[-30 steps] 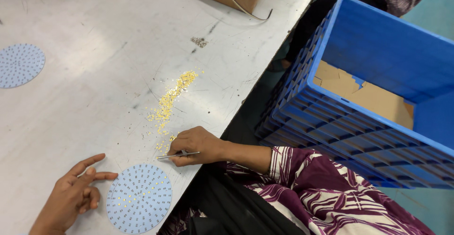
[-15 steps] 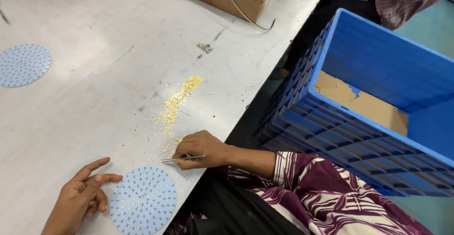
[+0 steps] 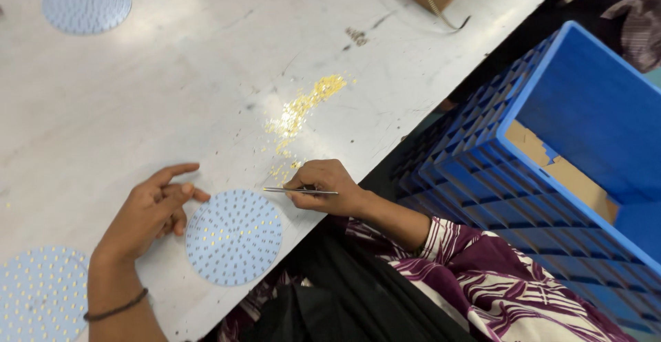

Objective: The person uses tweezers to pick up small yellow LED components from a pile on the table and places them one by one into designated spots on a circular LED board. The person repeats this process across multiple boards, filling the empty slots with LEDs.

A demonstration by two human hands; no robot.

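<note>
The right hand (image 3: 327, 185) pinched thin metal tweezers (image 3: 297, 191), their tip just over the upper edge of a round blue disc (image 3: 234, 237) lying near the table's (image 3: 138, 108) front edge. The left hand (image 3: 150, 212), fingers loosely curled and holding nothing, rested touching the disc's left rim. Small yellow chips (image 3: 303, 108) lay scattered just beyond the tweezers.

Thin metal tweezers (image 3: 301, 190), lying nearly level just right of frame centre, tips pointing left, pinched in the right hand (image 3: 329, 187). Round pale-blue disc (image 3: 235, 237), dotted with rows of small yellow specks, flat on the worktop (image 3: 172, 94) at lower centre, left edge touched by the left hand (image 3: 148, 211). Loose trail of tiny yellow pieces (image 3: 303, 108), scattered diagonally above the tweezers toward centre-right.
</note>
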